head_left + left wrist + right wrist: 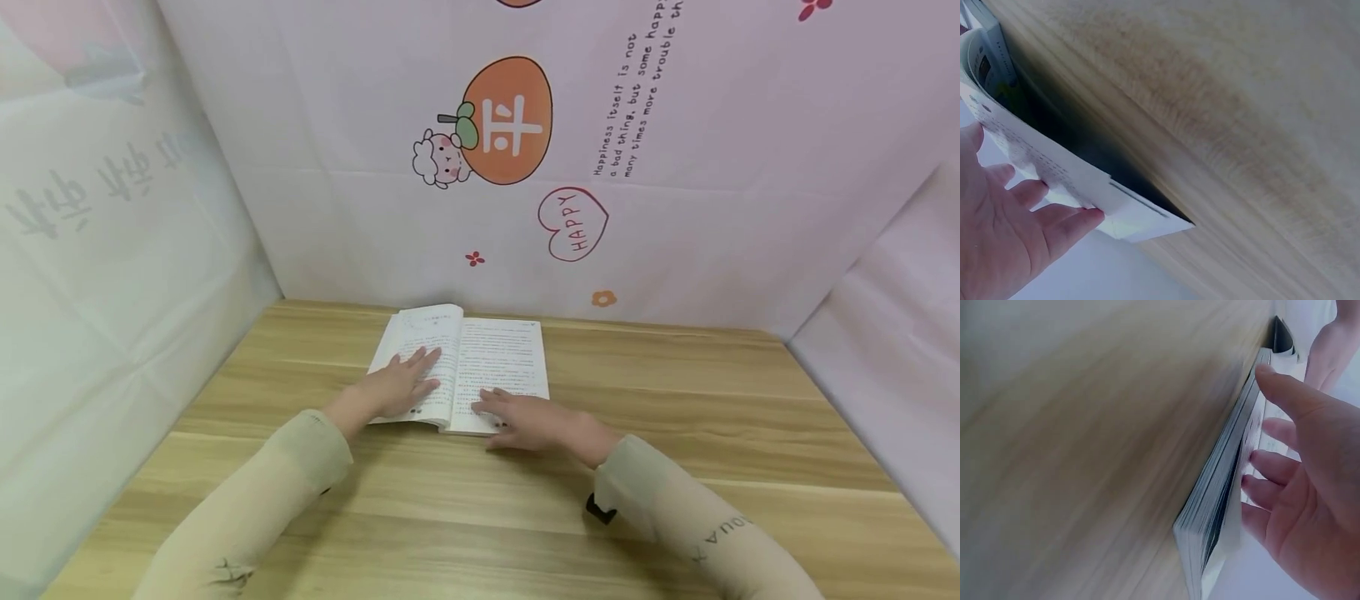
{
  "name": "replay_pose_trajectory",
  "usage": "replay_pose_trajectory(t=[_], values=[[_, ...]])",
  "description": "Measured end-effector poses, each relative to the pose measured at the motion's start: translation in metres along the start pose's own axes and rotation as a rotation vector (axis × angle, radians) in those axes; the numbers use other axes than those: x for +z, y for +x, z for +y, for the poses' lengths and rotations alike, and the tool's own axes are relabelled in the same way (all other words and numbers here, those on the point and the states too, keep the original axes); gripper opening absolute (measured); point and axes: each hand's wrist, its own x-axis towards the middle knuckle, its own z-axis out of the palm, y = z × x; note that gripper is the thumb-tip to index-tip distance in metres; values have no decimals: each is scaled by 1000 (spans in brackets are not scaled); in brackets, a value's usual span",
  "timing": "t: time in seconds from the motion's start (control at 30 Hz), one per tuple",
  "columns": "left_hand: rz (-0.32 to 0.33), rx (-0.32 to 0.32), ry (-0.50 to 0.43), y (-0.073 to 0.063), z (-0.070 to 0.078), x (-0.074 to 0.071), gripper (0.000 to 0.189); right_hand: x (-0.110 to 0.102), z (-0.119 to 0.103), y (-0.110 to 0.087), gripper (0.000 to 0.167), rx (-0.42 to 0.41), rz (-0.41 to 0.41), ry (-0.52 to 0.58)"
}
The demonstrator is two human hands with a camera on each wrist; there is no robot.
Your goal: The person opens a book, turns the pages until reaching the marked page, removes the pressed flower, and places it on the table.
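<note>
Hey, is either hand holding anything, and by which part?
Nothing appears gripped: the left hand rests on the left page of the open book; the right hand is over the right page.

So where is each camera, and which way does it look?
Head: worn on the head, facing forward and down at the book, table and wall. You see the left hand, right hand and both sleeves.
Left wrist: worn on that wrist, looking past the left hand's fingers at the book's edge.
Right wrist: worn on that wrist, looking at the right hand and the book's page edges; a bit of the other arm shows.
Shared: both wrist views show the book and table.
</note>
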Motion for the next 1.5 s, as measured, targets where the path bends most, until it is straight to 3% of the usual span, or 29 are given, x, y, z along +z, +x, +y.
replay_pose_trajectory(t=[0.2, 0.53, 0.77, 1.0, 1.3, 1.5], values=[[-37, -38, -20, -1, -4, 1, 68, -3, 15, -12, 66, 79, -23, 16], [-96, -33, -59, 2, -12, 3, 74, -14, 28, -29, 64, 46, -11, 44], [-95, -29, -48, 2, -11, 4, 74, -19, 30, -31, 59, 46, -18, 34], [-88, -34, -33, 1, -11, 4, 74, -23, 31, -30, 51, 103, -46, 60], [-83, -4, 3, 2, -12, 7, 74, -28, 32, -33, 45, 67, -54, 8], [-89, -17, 42, 1, -10, 7, 74, -26, 35, -38, 49, 67, -39, 47]])
